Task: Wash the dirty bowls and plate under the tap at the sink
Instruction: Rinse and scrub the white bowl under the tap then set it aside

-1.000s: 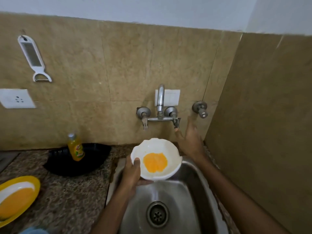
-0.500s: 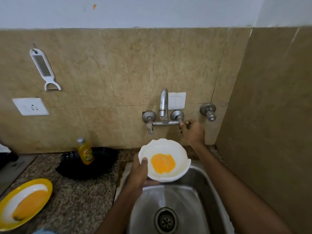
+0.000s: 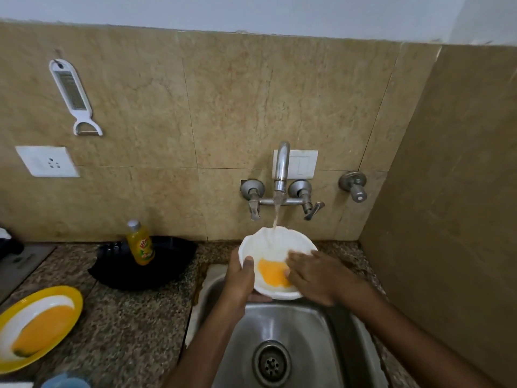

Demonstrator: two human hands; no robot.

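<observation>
Water (image 3: 275, 217) now runs from the tap (image 3: 281, 166), which was dry half a second ago, and the right hand (image 3: 316, 278) has come off the tap's right lever (image 3: 314, 208) and down into the bowl (image 3: 279, 242).

The left hand (image 3: 240, 281) has its grip closed on the bowl's near-left rim, thumb hooked over the inside and fingers underneath. The right hand lies open, its fingers flat across the inner wall and touching the orange smear at the bottom. The bowl is white with a wavy, scalloped rim, held tilted above the back edge of the sink (image 3: 302, 326), and the stream lands on its far inner side.

The sink is brushed steel with a round slotted drain (image 3: 271, 362). To its left runs a speckled granite counter (image 3: 134, 317). A glossy black tray (image 3: 173, 261) sits at the wall there, with a yellow plastic bottle (image 3: 140, 245) standing upright in it. The plate (image 3: 75, 301), yellow-rimmed and smeared orange, lies at the counter's left edge, well apart from the sink.

On the beige tiled wall hang a white peeler (image 3: 74, 96) and a white socket (image 3: 47, 161); a white switch plate (image 3: 303, 163) sits behind the spout, and a separate metal valve (image 3: 354, 186) is to the right.
</observation>
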